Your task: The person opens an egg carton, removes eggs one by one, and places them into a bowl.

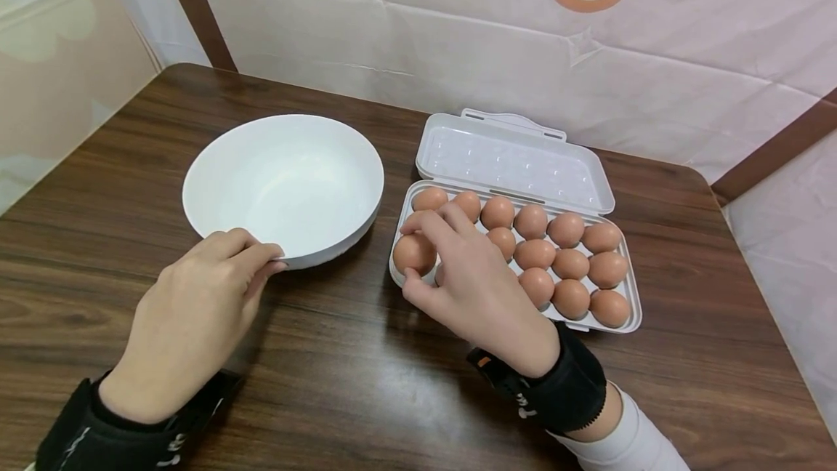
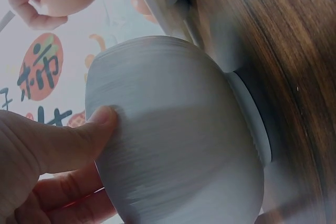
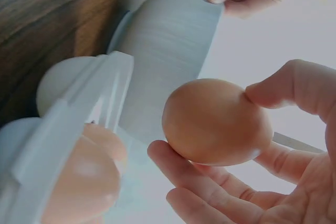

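Note:
A wide white bowl (image 1: pixel 281 187) stands on the left of the table, and nothing lies inside it. My left hand (image 1: pixel 199 304) pinches its near rim, thumb on the outer wall as the left wrist view shows. Over the left end of a white egg carton (image 1: pixel 631 289), my right hand (image 1: pixel 471 275) holds a brown egg (image 3: pixel 218 121) between thumb and fingers. In the right wrist view this egg is up above the carton's edge, apart from the others. Several brown eggs (image 1: pixel 536 254) sit in the carton's cups; my right hand hides part of the near-left ones.
The carton's clear-white lid (image 1: pixel 516 162) lies folded back behind it. Dark wood-grain table (image 1: pixel 366 384) shows between bowl and carton and in front of them. A pale printed cloth (image 1: pixel 458 42) hangs behind the table's far edge.

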`<state>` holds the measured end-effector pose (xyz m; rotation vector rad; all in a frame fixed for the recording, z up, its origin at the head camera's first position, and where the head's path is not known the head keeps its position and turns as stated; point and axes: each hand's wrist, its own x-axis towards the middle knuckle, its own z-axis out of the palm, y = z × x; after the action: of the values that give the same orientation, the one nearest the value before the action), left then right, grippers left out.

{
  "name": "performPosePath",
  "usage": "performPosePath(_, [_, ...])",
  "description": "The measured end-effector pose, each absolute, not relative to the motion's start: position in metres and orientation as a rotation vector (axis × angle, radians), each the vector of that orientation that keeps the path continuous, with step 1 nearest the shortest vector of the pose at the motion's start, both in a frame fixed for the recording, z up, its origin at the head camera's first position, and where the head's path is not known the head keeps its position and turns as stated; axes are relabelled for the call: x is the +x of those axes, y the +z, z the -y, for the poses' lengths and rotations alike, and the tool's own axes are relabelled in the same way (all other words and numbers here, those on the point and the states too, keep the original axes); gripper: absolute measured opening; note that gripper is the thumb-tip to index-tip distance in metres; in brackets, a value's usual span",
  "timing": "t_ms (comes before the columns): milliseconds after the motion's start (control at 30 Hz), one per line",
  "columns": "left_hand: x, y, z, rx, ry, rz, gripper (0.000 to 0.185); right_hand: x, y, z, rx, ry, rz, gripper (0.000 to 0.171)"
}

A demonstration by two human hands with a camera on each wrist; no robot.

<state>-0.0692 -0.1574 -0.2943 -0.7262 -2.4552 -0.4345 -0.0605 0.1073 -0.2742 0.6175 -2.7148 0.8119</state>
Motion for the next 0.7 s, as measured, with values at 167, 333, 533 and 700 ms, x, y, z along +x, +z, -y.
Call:
performPosePath(167, [-0.069,-0.295,0.158,-0.740,-0.420,2.441,0.016,-0.062,-0.265,-0.107,0.642,0.887,2.676,0.028])
performPosePath(333, [-0.068,-0.296,0.159,-0.737,-0.408,2.431,0.017,-0.067,-0.253,-0.101,0.668,0.971,2.658,0.030])
performPosePath(533, [-0.069,-0.295,0.158,-0.724,-0.415,2.453,0.019,-0.080,-0.240,-0.084,0.727,1.032,2.708,0.031])
performPosePath(700, [-0.070,-0.296,0.158,-0.722,-0.416,2.460,0.019,-0.094,-0.222,-0.065,0.746,1.066,2.773,0.026])
